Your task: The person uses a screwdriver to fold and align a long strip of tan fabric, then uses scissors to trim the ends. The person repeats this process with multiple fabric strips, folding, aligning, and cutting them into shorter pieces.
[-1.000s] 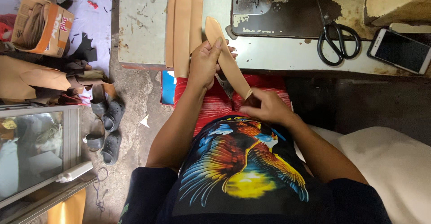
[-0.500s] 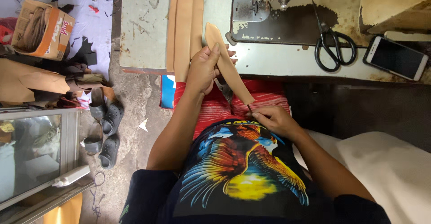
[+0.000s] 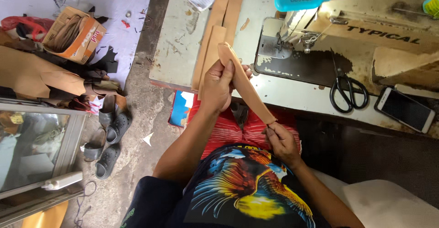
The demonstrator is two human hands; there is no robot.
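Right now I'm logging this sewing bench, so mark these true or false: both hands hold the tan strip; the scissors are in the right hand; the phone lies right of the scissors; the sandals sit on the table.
1. Both hands hold the tan strip: true, left hand near its top, right hand at its lower end.
2. The scissors are in the right hand: false, they lie on the table.
3. The phone lies right of the scissors: true.
4. The sandals sit on the table: false, they are on the floor.

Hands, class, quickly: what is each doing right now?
Left hand: closed on the tan strip, upper end.
Right hand: pinching its lower end.
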